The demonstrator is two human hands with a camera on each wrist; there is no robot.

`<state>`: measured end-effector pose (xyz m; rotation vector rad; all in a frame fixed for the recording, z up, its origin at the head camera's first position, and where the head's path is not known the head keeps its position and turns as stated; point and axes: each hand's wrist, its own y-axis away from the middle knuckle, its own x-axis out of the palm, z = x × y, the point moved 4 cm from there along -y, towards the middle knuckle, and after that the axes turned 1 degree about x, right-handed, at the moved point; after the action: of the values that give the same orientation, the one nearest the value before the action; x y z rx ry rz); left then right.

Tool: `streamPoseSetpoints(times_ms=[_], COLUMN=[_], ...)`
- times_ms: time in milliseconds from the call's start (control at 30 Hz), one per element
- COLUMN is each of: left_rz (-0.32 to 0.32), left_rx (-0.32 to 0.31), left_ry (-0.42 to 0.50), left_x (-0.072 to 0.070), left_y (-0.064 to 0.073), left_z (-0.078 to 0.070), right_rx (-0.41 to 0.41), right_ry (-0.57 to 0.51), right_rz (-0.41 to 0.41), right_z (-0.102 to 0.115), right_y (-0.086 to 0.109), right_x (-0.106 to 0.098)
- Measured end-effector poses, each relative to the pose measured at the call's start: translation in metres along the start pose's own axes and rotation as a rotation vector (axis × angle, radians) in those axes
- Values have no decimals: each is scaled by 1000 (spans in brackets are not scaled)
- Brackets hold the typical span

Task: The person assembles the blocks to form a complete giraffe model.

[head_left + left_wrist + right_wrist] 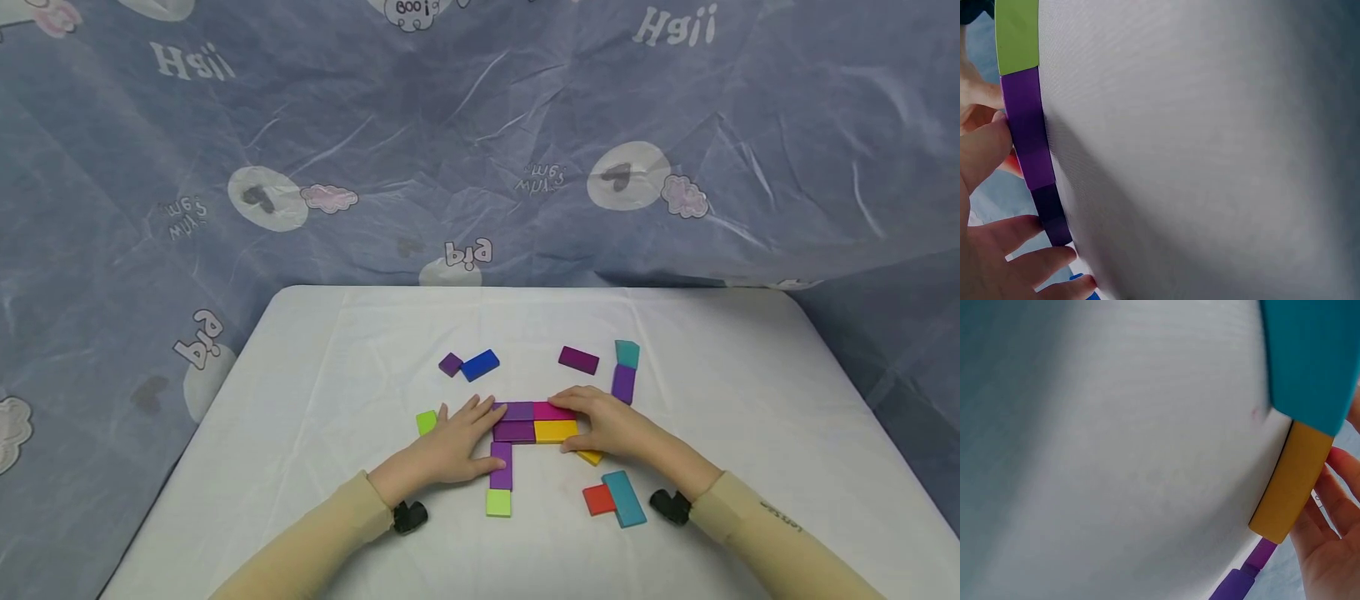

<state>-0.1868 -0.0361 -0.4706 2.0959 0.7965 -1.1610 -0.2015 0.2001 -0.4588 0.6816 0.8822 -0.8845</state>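
Observation:
Flat coloured blocks lie together mid-table in two rows: a purple block (517, 411) and a pink block (553, 411) above, a dark purple block (514, 432) and a yellow block (556, 431) below. My left hand (450, 446) touches the left side of this group with outstretched fingers; its thumb rests at an upright purple block (501, 468), which has a lime green block (498, 503) at its lower end. My right hand (609, 421) is at the right side, fingertips by the pink block and thumb by the yellow one. Another yellow block (590, 457) is partly hidden beneath it.
Behind lie a small purple block (451, 364), a blue block (480, 365), a plum block (578, 360), a teal block (627, 353) and a violet block (622, 384). A red block (598, 500) touches a turquoise block (625, 499) at the front right. Another green block (426, 422) is beside my left hand.

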Motion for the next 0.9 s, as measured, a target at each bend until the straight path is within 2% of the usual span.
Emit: streamPoseSetpoints(times_ms=[400, 700, 900], left_rz=[0, 4, 4], left_rx=[3, 12, 18], left_ry=[-4, 2, 9], left_x=[0, 1, 0], left_y=[0, 1, 1], left_z=[0, 3, 1], right_rx=[4, 16, 76], right_ry=[-1, -57, 37], right_rz=[-19, -181, -212], right_z=[2, -1, -3], right_y=[1, 18, 36], right_x=[-2, -29, -27])
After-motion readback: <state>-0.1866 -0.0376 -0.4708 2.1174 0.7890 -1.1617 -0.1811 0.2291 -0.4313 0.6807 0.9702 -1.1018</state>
